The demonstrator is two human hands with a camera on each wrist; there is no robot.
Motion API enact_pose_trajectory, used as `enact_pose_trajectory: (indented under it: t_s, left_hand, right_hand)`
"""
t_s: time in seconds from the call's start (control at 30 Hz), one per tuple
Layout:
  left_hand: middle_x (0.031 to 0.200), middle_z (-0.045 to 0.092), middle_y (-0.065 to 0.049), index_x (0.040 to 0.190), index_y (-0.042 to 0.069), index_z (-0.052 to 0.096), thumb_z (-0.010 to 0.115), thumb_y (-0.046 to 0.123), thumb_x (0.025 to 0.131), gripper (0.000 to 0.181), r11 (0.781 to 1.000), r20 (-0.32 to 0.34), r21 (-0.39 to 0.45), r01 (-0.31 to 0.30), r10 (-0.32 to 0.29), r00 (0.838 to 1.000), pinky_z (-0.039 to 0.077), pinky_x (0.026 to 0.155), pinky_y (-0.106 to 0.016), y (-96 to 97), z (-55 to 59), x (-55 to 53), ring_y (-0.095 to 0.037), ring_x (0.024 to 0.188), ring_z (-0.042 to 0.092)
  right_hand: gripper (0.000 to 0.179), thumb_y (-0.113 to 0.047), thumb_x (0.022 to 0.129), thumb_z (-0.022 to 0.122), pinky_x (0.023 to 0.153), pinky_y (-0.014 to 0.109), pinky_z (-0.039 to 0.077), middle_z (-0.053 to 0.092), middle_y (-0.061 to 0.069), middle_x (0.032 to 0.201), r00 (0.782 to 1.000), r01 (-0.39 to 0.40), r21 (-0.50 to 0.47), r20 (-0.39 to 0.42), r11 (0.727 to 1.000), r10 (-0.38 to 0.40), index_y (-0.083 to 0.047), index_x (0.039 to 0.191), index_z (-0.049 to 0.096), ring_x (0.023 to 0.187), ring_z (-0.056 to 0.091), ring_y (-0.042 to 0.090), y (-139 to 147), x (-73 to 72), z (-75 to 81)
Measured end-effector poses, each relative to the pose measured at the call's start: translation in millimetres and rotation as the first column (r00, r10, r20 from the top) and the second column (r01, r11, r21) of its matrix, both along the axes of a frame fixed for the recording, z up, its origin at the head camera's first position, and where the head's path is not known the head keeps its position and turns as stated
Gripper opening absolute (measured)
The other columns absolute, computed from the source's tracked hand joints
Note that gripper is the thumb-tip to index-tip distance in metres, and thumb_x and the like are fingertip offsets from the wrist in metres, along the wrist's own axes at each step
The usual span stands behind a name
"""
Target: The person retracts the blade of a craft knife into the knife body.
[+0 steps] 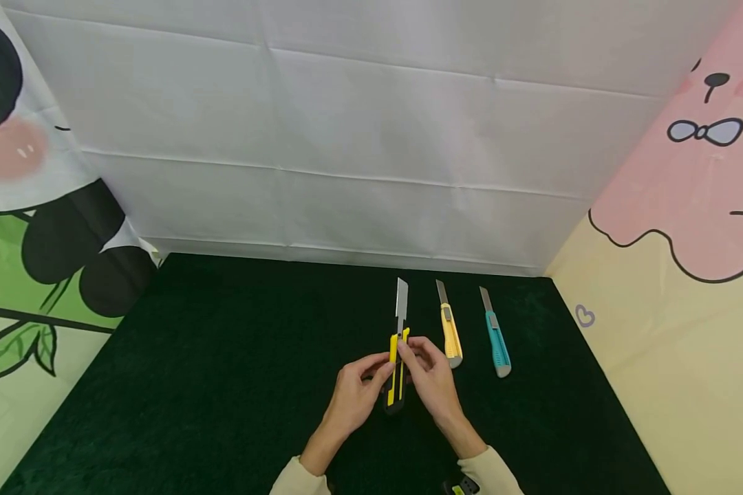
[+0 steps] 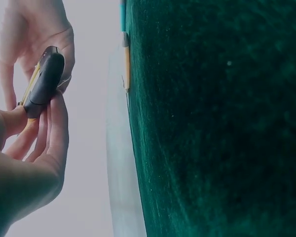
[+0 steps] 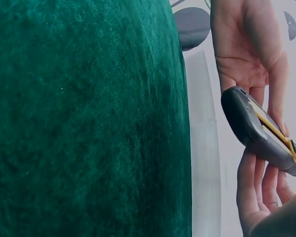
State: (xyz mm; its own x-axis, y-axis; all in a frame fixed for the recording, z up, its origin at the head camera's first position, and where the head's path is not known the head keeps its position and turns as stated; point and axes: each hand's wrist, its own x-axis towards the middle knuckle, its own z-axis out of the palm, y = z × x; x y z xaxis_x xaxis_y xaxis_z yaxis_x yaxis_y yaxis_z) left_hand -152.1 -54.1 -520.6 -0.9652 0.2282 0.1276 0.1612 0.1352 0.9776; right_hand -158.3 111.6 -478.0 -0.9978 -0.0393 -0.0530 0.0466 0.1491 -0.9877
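Observation:
A black-and-yellow box cutter point(image 1: 394, 394) is held up in front of me, its long silver blade point(image 1: 402, 299) extended and pointing away. My left hand point(image 1: 354, 395) pinches the handle from the left between thumb and fingers. From the right, my right hand point(image 1: 436, 388) grips it nearer the blade end, the thumb on the top face. In both wrist views the rounded black butt of the handle point(image 2: 47, 76) point(image 3: 241, 116) shows between the hands. Just beyond the right hand lies a yellow box cutter point(image 1: 450, 337), and a teal box cutter point(image 1: 498, 340) lies right of that. Both have their blades out.
Dark green cloth point(image 1: 223, 357) covers the table. A white sheet point(image 1: 359, 124) hangs behind it. Printed panels with a panda point(image 1: 68, 234) and a pink animal point(image 1: 712, 185) flank the left and right sides.

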Motion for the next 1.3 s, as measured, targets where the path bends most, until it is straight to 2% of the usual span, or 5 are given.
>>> enact_pose_trajectory:
  t_s: [0.13, 0.33, 0.43, 0.9, 1.3]
  left_hand:
    - [0.122, 0.068, -0.013, 0.133, 0.004, 0.064, 0.057, 0.029, 0.107, 0.037, 1.000, -0.007, 0.008, -0.003, 0.003, 1.000, 0.058, 0.080, -0.023, 0.3, 0.5, 0.8, -0.025, 0.103, 0.069]
    - [0.122, 0.068, -0.013, 0.133, 0.005, 0.065, 0.058, 0.030, 0.106, 0.037, 0.999, -0.001, 0.031, -0.024, 0.024, 1.000, 0.058, 0.080, -0.024, 2.1, -0.1, 1.9, -0.029, 0.104, 0.069]
    - [0.124, 0.068, -0.013, 0.132, 0.006, 0.065, 0.059, 0.030, 0.106, 0.036, 0.998, -0.002, 0.044, -0.047, 0.047, 0.999, 0.058, 0.081, -0.024, 3.1, 0.0, 2.9, -0.026, 0.104, 0.069]
    - [0.109, 0.070, -0.009, 0.131, 0.008, 0.069, 0.063, 0.029, 0.104, 0.035, 0.990, 0.009, 0.077, -0.119, 0.118, 0.993, 0.057, 0.080, -0.022, 5.2, 2.2, 6.9, -0.023, 0.098, 0.069]
    - [0.118, 0.071, -0.011, 0.129, 0.007, 0.070, 0.062, 0.030, 0.104, 0.035, 0.987, -0.004, 0.065, -0.145, 0.146, 0.989, 0.058, 0.087, -0.027, 7.3, 2.9, 6.6, -0.022, 0.103, 0.069]
  right_hand:
    - [0.031, -0.029, 0.107, 0.058, 0.078, 0.036, 0.055, 0.066, 0.011, 0.109, 1.000, 0.000, -0.001, -0.025, 1.000, 0.000, -0.001, 0.121, 0.061, 0.087, 0.065, 0.022, -3, 2.8, 7.9]
    - [0.035, -0.039, 0.105, 0.059, 0.081, 0.037, 0.055, 0.066, 0.009, 0.112, 0.999, 0.023, 0.012, -0.042, 1.000, -0.022, -0.009, 0.123, 0.063, 0.089, 0.065, 0.022, -2, -6.5, -16.0]
    - [0.038, -0.042, 0.104, 0.060, 0.084, 0.037, 0.054, 0.066, 0.009, 0.113, 0.997, 0.019, 0.027, -0.076, 0.999, -0.017, -0.010, 0.124, 0.064, 0.093, 0.066, 0.022, -1, -7.3, -19.7]
    - [0.033, -0.036, 0.104, 0.061, 0.084, 0.029, 0.053, 0.065, 0.009, 0.110, 0.992, 0.016, 0.043, -0.128, 0.999, -0.010, -0.008, 0.122, 0.065, 0.093, 0.064, 0.021, -3, -5.0, -15.0]
    - [0.033, -0.032, 0.103, 0.064, 0.087, 0.028, 0.053, 0.065, 0.010, 0.111, 0.990, -0.003, 0.043, -0.138, 0.999, 0.009, -0.007, 0.124, 0.065, 0.094, 0.064, 0.022, -1, -5.5, -16.3]
